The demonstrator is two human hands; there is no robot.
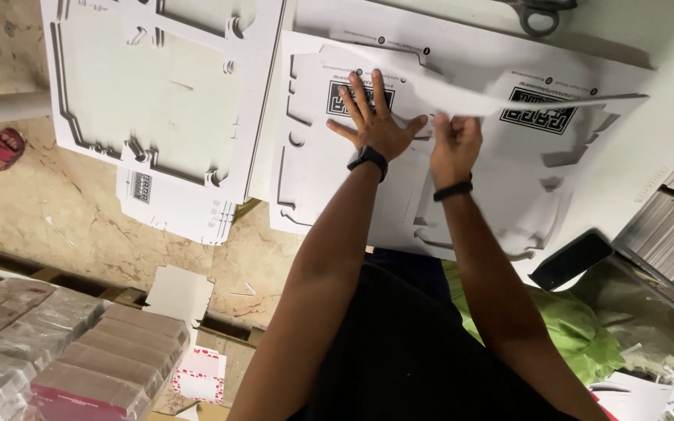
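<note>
Left hand (374,117): lies flat with fingers spread wide on the white die-cut cardboard sheet (329,168), palm down, holding nothing; a black wristband sits at the wrist.
Right hand (454,144): grip closed on the raised edge of a thin white cardboard strip (501,100), pinching it just beside the left thumb; a black band circles this wrist.
White die-cut cardboard sheet: lies on top of a pile of like sheets on the white table (665,132), black square printed marks showing on its surface.
Thin white cardboard strip: lifted off the sheet, running from the right hand toward the right side of the view.
Second stack: white punched-out cardboard frames (165,86) to the left, overhanging the table edge.
Scissors (544,12): grey handles at the top edge, well apart from both hands.
Black phone (571,260): lies near the right forearm.
Wrapped brown packs (79,351): stacked at lower left.
</note>
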